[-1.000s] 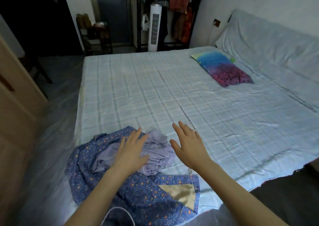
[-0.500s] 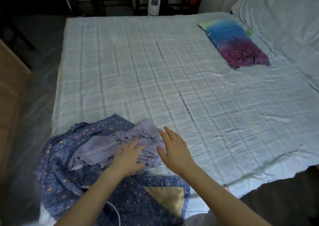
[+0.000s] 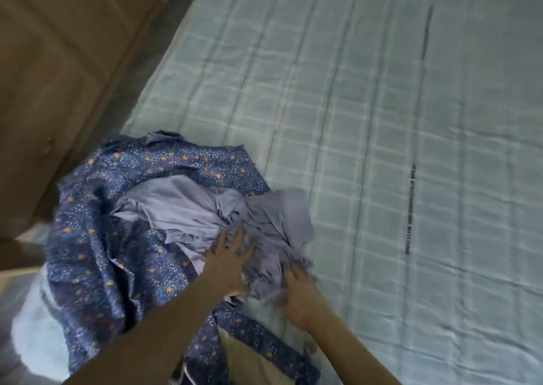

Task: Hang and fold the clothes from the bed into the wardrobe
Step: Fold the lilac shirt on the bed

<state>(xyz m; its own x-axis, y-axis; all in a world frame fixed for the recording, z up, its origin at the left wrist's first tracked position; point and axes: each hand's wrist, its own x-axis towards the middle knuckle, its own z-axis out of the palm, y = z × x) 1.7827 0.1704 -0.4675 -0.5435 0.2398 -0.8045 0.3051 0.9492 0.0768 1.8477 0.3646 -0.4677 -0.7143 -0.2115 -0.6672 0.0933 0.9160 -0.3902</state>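
Left hand [image 3: 232,262] lies flat on the lilac garment [image 3: 205,211], fingers spread and fairly straight, pressing down on the crumpled cloth rather than closing round it. Right hand [image 3: 299,292] is at the garment's near right edge, fingers dug into the folds; frame is motion-blurred there, so cannot tell if it actually pinches fabric or only touches it. Both forearms come in from the bottom edge, left one crossing over the blue cloth. Lilac garment is bunched in a heap, sitting on top of the blue floral cloth [image 3: 111,237], right part spilling onto the bed. Blue floral cloth is spread wide and rumpled at the bed's near left corner, dark blue with small orange and white specks, part of it draped over the bed edge. A tan lining patch [image 3: 249,358] shows at the cloth's near end, between the two forearms. Bed [image 3: 382,120] has a pale blue-green checked sheet, wrinkled, with a dark line of print running along it right of the heap. Wardrobe [image 3: 58,61], brown wood, stands left of the bed, just beside it across a narrow strip of floor; a small knob [image 3: 45,149] shows on its panel.
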